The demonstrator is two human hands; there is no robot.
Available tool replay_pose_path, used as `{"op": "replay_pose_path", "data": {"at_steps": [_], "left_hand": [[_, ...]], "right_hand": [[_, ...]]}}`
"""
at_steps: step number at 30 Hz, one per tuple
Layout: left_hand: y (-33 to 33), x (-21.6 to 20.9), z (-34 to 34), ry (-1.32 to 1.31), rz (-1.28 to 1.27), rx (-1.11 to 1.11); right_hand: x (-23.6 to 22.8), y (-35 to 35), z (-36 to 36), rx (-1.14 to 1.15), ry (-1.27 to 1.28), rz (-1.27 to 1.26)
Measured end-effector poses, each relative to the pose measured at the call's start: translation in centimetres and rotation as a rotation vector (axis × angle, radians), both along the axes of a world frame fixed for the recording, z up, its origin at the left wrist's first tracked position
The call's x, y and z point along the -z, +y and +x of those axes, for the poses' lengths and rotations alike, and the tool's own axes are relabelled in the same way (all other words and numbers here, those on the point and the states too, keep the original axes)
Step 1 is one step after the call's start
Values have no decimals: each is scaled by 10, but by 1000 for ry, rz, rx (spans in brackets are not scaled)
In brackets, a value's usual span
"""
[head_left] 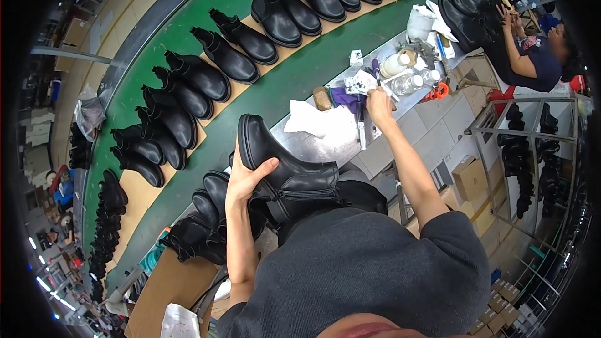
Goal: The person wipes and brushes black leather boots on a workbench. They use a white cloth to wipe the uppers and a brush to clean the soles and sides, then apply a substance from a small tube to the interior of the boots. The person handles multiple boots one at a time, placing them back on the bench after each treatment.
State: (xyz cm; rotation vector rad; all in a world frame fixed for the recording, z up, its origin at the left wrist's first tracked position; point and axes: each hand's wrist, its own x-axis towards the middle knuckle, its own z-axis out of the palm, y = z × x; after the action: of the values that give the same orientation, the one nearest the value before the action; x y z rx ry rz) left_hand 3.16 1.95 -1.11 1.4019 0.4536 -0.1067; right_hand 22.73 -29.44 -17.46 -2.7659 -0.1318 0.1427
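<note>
My left hand [248,178] is closed round the sole side of a black leather ankle boot [285,159], its thumb over the edge. The boot lies on its side in front of my body, toe pointing away, with a zip along its shaft. Out over the metal side bench, my right hand [379,107] has its fingers closed together at a slim purple-ended tool [375,67]. Beside that hand are a stained white cloth [361,82], a purple cloth [343,97] and a dark-handled brush or pen [361,125].
Black boots [225,53] stand in a long row on the green conveyor [275,78]. White paper [316,122], a brown block [322,98] and bottles [407,83] sit on the metal bench. A co-worker [532,56] works at the right near a shoe rack [532,134]. More boots [203,213] lie at my left.
</note>
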Motion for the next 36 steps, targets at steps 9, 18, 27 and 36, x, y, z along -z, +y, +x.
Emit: {"op": "replay_pose_path", "data": {"at_steps": [9, 18, 27, 36], "left_hand": [[-1, 1, 5, 32, 19, 11], [-5, -3, 13, 49, -19, 10], [-8, -5, 19, 57, 13, 39], [-12, -6, 17, 49, 13, 48]], "right_hand": [[-30, -28, 19, 104, -97, 152], [-28, -40, 6, -169, -411, 346], [-73, -26, 46, 591, 17, 1369], [-17, -33, 68, 562, 46, 1308]]}}
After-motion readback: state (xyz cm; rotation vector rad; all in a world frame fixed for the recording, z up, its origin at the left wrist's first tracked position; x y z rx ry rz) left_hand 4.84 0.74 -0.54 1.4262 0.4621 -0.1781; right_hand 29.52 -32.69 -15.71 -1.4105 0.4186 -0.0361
